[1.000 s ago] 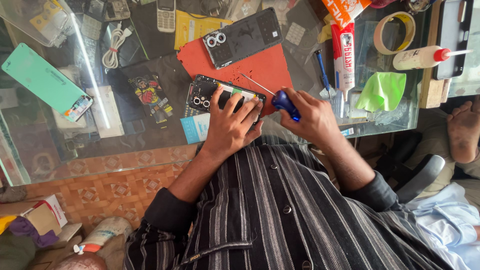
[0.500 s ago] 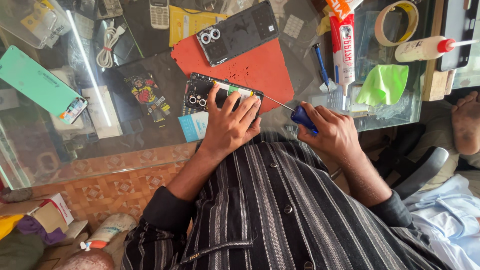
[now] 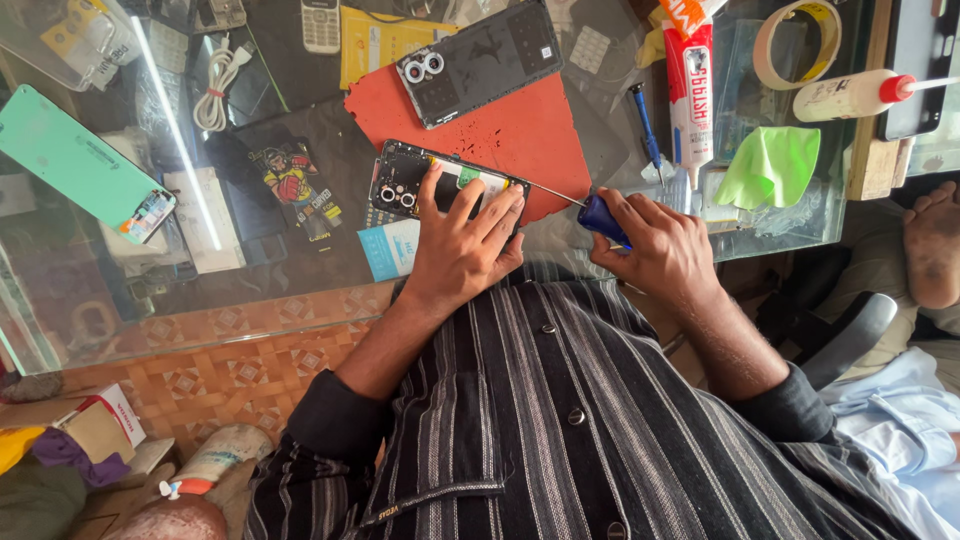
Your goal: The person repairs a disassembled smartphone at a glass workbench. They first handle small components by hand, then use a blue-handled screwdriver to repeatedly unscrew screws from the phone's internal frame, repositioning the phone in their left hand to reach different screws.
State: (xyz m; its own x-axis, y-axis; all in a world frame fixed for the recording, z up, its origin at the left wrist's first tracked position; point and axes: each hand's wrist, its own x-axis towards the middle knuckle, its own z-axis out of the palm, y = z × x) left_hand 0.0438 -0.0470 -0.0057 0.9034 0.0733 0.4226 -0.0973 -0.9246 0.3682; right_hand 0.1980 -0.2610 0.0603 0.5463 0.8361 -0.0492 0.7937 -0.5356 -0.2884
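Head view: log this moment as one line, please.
left hand: pressing down opened phone | right hand: gripping blue screwdriver, tip at phone edge | surface: red mat on glass table

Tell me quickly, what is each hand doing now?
Left hand: open, fingers spread flat on the opened phone.
Right hand: closed on the blue-handled screwdriver.
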